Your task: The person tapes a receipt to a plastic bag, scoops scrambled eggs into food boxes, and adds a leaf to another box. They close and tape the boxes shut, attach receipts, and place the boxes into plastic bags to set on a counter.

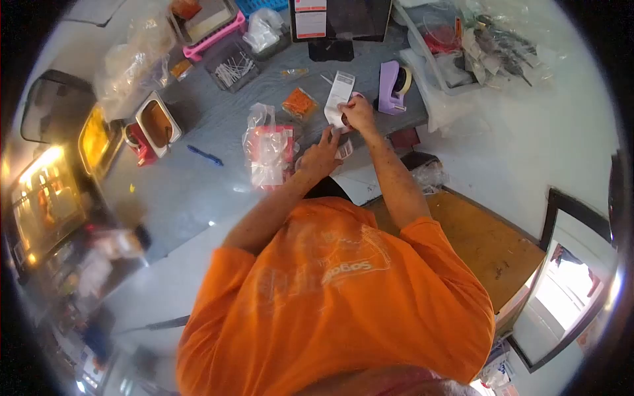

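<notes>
Two hands meet over the grey desk (198,198) at the upper middle of the frame.

Starting at the far left, a dark screen (56,105) sits at the desk's edge, with a crumpled clear bag (132,59) above it. Next comes a steel tray (157,122) of brown stuff, and a blue pen (205,155) lies loose to its right. Above the pen is a dark tray of white sticks (231,69), with a pink basket (211,26) at the top edge.

Near the centre lies a red packet (267,148) in clear wrap, flat on the desk just left of the left hand (320,155). A small orange packet (299,102) lies above it.

The left hand reaches up with its fingers close together toward the lower end of a white slip (340,92). I cannot tell whether it grips the slip or only touches it. The right hand (360,112), just to the right, pinches the slip by its side edge and holds it up off the desk, printed face showing.

Further right stand a purple tape dispenser (394,86) and a clear bin (456,72) of tools.

As I judge it, the work is at an early point. The slip is in hand and stuck to nothing, and no tape is pulled.
</notes>
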`<move>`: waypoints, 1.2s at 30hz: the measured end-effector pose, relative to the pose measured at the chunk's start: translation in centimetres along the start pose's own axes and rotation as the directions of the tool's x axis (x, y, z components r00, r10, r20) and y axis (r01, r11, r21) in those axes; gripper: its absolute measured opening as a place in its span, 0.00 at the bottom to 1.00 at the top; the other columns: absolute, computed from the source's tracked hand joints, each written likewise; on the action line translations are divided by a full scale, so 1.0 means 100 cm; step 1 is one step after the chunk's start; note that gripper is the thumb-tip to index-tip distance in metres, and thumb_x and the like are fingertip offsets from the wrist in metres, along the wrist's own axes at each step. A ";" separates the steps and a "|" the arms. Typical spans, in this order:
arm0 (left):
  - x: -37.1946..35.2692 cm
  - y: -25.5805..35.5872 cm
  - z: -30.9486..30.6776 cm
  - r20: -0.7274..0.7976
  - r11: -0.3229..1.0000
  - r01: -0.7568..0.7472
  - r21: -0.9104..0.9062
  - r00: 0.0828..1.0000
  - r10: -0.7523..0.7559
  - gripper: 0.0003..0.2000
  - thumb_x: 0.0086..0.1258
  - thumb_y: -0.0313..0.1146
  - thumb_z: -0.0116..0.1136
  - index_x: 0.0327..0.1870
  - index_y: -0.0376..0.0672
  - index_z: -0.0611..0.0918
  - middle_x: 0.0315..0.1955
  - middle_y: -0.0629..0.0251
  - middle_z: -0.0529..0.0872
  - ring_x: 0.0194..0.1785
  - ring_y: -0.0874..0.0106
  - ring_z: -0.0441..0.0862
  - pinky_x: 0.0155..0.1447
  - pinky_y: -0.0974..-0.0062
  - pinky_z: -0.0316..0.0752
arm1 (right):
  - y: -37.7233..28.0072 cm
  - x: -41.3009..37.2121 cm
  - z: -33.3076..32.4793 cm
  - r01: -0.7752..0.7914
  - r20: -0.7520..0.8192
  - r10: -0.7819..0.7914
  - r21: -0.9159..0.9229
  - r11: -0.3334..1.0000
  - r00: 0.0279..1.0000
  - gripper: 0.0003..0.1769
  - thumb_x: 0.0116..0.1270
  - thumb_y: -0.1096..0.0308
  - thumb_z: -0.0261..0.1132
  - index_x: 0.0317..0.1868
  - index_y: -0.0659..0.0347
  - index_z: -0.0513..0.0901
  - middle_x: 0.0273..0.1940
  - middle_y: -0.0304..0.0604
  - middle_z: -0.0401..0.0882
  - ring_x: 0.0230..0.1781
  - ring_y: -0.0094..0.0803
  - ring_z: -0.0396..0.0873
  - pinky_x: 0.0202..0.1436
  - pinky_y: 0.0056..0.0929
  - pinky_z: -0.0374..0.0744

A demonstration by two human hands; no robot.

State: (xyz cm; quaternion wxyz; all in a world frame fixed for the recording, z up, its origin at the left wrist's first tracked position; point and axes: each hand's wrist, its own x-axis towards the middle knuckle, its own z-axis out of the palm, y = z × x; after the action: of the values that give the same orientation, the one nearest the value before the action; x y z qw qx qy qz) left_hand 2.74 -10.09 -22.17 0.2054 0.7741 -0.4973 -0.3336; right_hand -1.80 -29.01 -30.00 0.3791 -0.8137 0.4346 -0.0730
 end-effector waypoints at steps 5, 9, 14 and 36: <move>0.005 -0.018 0.014 -0.130 1.000 -0.022 -0.016 0.991 0.020 0.38 0.54 0.36 0.68 0.66 0.44 0.60 0.67 0.51 0.57 0.43 0.41 0.80 0.44 0.53 0.80 | 0.017 0.004 0.005 0.145 -0.016 -0.146 -0.041 0.989 0.989 0.20 0.55 0.58 0.72 0.29 0.71 0.80 0.25 0.50 0.80 0.23 0.36 0.82 0.29 0.33 0.80; 0.005 -0.027 0.011 -0.100 0.995 -0.098 -0.036 0.991 0.094 0.37 0.54 0.35 0.67 0.64 0.42 0.62 0.65 0.51 0.62 0.41 0.45 0.82 0.43 0.56 0.81 | 0.016 0.006 0.003 -0.035 0.150 0.030 0.030 0.999 0.988 0.17 0.53 0.59 0.69 0.39 0.63 0.82 0.36 0.57 0.79 0.42 0.50 0.78 0.46 0.41 0.77; 0.004 -0.021 0.015 -0.057 0.992 0.035 0.124 0.998 -0.029 0.35 0.54 0.35 0.68 0.63 0.41 0.64 0.63 0.51 0.66 0.43 0.47 0.82 0.45 0.57 0.81 | -0.041 -0.012 -0.048 0.104 -0.028 -0.118 -0.297 0.949 0.993 0.15 0.60 0.62 0.62 0.45 0.62 0.80 0.41 0.57 0.81 0.46 0.53 0.79 0.50 0.46 0.77; 0.042 -0.015 0.007 -0.110 0.994 0.015 0.106 0.994 -0.003 0.26 0.61 0.37 0.61 0.62 0.45 0.71 0.65 0.60 0.62 0.37 0.52 0.84 0.40 0.56 0.81 | -0.041 -0.001 -0.081 0.108 -0.109 -0.145 -0.285 0.952 0.983 0.14 0.57 0.67 0.67 0.41 0.65 0.83 0.27 0.58 0.81 0.32 0.47 0.83 0.34 0.38 0.78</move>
State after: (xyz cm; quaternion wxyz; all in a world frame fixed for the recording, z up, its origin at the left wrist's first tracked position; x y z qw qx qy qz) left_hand 4.38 -13.23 -24.97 0.1895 0.8034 -0.4988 -0.2645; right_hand -2.87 -32.05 -21.47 0.2266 -0.8787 0.4110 -0.0876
